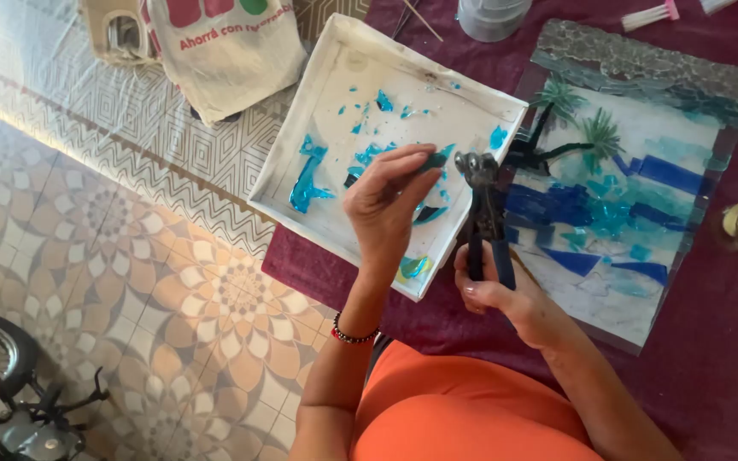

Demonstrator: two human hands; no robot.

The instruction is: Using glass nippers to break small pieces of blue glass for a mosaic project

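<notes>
Over the white tray [318, 128], the left hand [383, 205] is pinching a small teal glass shard [431, 160] by its edges (likely light, stiff, brittle, sharp) while the right hand [493, 290] is gripping the nippers [483, 218] closed at the handles.

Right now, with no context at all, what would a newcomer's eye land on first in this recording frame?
Probably the two hands at centre: the left hand pinches a small teal glass piece into the head of the dark-handled glass nippers gripped by the right hand, above a white tray scattered with blue shards. To the right on the maroon tablecloth lies a blue and turquoise glass mosaic panel with palm trees.
</notes>
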